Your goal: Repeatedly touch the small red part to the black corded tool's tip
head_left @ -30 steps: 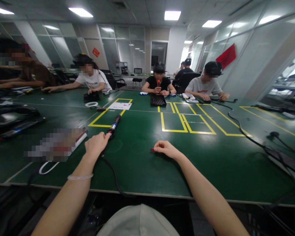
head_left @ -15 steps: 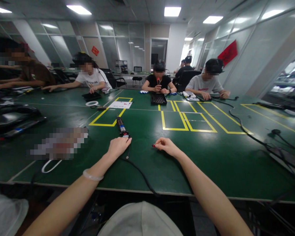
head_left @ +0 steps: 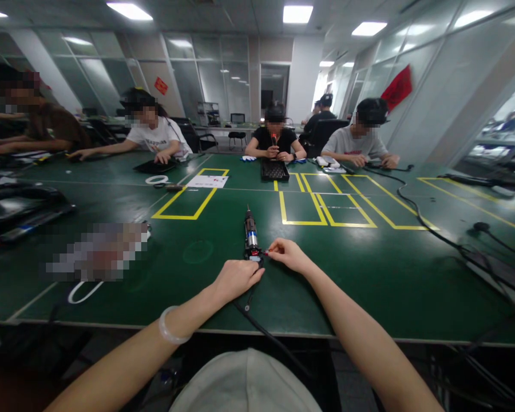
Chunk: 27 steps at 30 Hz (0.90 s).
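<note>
My left hand (head_left: 237,278) grips the near end of a black corded electric screwdriver (head_left: 251,236) that lies on the green table (head_left: 369,274), tip pointing away from me. Its black cable (head_left: 266,335) trails off the near table edge. My right hand (head_left: 288,255) pinches a small red part (head_left: 269,251) and holds it against the screwdriver's near end. Both hands meet just in front of me, near the table's middle.
Several people sit along the far side and the left, working at their own spots. A black tray (head_left: 275,170) and a white sheet (head_left: 208,181) lie far across. Yellow tape boxes (head_left: 326,209) mark the table. Black cables (head_left: 438,240) run at the right. A white loop (head_left: 81,292) lies at the left.
My left hand has dragged the screwdriver from the left to the middle, next to my right hand. The right hand has stayed in place with the red part, which now touches the tool.
</note>
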Each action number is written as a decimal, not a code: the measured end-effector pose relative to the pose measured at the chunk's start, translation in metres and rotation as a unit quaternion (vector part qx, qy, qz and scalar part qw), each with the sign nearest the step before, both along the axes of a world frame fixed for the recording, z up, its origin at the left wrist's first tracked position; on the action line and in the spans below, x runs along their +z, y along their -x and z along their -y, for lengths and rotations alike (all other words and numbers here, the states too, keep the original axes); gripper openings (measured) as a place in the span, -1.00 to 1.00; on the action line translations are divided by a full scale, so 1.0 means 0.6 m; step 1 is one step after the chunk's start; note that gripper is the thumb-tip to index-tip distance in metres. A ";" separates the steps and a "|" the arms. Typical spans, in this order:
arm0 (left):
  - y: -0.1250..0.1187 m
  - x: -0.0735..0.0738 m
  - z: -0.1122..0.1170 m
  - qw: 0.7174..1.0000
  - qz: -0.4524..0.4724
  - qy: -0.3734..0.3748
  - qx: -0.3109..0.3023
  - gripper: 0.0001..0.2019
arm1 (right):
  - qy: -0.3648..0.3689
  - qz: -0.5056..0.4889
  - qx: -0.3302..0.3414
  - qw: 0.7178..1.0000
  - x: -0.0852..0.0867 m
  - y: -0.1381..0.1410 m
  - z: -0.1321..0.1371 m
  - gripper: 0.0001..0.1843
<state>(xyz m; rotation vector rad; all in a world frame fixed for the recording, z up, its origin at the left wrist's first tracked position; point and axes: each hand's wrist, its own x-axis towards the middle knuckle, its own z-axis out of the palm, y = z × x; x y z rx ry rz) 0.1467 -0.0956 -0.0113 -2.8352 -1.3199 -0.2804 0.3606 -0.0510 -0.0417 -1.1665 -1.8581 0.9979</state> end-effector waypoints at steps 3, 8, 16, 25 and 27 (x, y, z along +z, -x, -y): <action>-0.001 0.000 0.002 0.999 -0.008 -0.007 -0.036 -0.57 | 0.001 0.012 0.022 1.000 0.005 0.002 0.005 -0.77; -0.002 0.000 0.004 0.998 -0.006 -0.019 -0.055 -0.58 | -0.019 0.039 0.020 0.999 0.012 0.007 0.010 -0.80; 0.000 -0.003 0.006 0.999 0.016 -0.016 -0.047 -0.59 | 0.016 -0.022 0.034 0.999 0.008 0.011 0.009 -0.76; 0.002 0.007 0.013 0.999 0.002 -0.031 -0.043 -0.59 | 0.006 -0.007 0.040 0.999 0.011 0.010 0.010 -0.83; 0.001 0.008 0.014 0.999 -0.003 -0.037 -0.040 -0.60 | -0.021 0.016 0.033 0.999 0.012 0.010 0.012 -0.87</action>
